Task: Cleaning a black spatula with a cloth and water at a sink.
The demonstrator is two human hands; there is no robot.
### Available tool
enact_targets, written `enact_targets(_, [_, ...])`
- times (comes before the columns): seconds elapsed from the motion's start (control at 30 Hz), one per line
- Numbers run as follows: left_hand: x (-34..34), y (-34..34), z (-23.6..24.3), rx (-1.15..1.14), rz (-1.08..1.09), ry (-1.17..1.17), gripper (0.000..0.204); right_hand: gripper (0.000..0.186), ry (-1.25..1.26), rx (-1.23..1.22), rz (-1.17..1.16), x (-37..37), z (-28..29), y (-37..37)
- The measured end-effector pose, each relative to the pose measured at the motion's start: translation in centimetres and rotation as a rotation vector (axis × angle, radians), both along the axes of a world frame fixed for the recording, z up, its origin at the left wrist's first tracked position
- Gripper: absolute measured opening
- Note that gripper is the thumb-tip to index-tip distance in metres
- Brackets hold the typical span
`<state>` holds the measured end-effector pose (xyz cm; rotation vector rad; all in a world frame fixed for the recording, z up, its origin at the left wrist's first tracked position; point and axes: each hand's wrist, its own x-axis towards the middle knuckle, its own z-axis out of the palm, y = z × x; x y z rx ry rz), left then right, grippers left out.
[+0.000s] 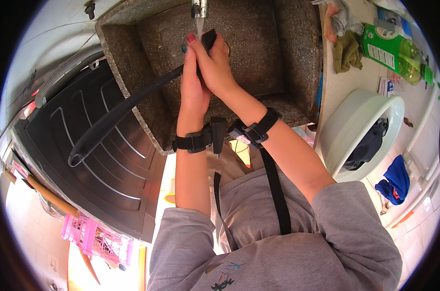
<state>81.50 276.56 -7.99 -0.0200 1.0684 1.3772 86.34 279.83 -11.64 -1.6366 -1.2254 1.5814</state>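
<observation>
Both hands are wrapped round the head end of a long black kitchen utensil (119, 113), under the water stream (200, 28) from a metal tap (199, 9). My left hand (192, 86) is closed along its near side. My right hand (216, 64) closes over it from the right, thumb pointing up toward the water. A dark end pokes out above the fingers; the fingers hide the rest, so I cannot tell a ladle from a turner. The handle runs down to the left, over the rim of the speckled stone sink (251, 36), and ends in a hanging hole.
A dark ridged appliance top (91, 131) adjoins the sink at left, under the handle. On the right ledge lie a green cloth (347, 53) and a green-labelled bottle (392, 53). A white basin (348, 128) holds dark fabric. A pink crate (101, 242) stands lower left.
</observation>
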Motion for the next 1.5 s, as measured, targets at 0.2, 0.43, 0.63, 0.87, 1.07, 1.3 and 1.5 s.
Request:
enact_targets(0.2, [-1.3, -0.5, -0.5, -0.056, 0.08, -0.055, 0.045, 0.068, 0.074, 0.045, -0.06, -0.5, -0.1, 0.5])
enact_targets(0.43, [-0.8, -2.0, -0.3, -0.114, 0.083, -0.131, 0.04, 0.047, -0.034, -0.086, -0.197, 0.7, -2.3, 1.3])
enact_targets(0.63, [-1.3, -2.6, -0.7, 0.009, -0.028, 0.14, 0.033, 0.035, 0.277, -0.634, -0.43, 1.7, -1.7, 1.6])
enact_targets(0.87, [-3.8, -3.0, -0.7, 0.116, -0.241, 0.314, 0.034, 0.02, 0.856, -0.979, -0.288, 5.5, -1.7, 1.9])
enact_targets(1.07, [-2.9, -2.2, -1.4, 0.153, -0.078, 0.292, 0.044, 0.048, 0.783, -0.781, -0.311, 7.8, -2.1, 1.9])
enact_targets(1.3, [-2.2, -2.2, -1.3, 0.058, 0.206, -0.065, 0.039, 0.059, 0.958, -0.529, -0.128, 8.9, -1.2, 3.1])
enact_targets(1.5, [-2.0, -3.0, -1.6, 0.127, 0.394, -0.425, 0.045, 0.057, 0.954, -0.322, -0.081, 11.1, -0.2, 4.5])
